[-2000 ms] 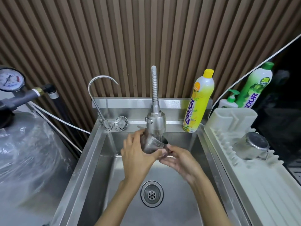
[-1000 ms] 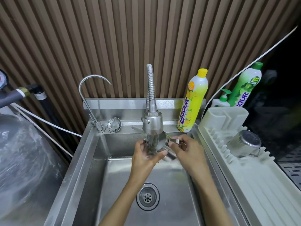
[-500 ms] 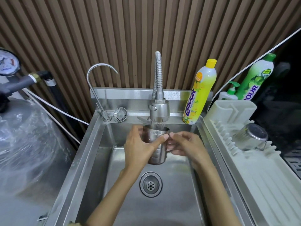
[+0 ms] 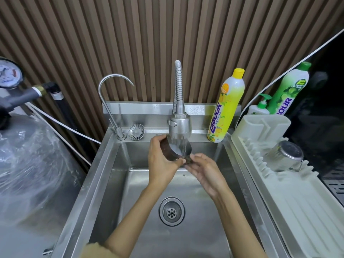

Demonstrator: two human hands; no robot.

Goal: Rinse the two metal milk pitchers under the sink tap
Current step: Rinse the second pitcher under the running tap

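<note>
Steel sink (image 4: 104, 174) below brown slatted wall (image 4: 149, 43); both hands' (image 4: 163, 161) (image 4: 204, 170) grip clasps tilted pitcher (image 4: 176, 149) under tap (image 4: 179, 125).

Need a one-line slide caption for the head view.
Both hands, left hand and right hand, tilt a metal milk pitcher under the running spray tap; second pitcher on the drying rack.
</note>
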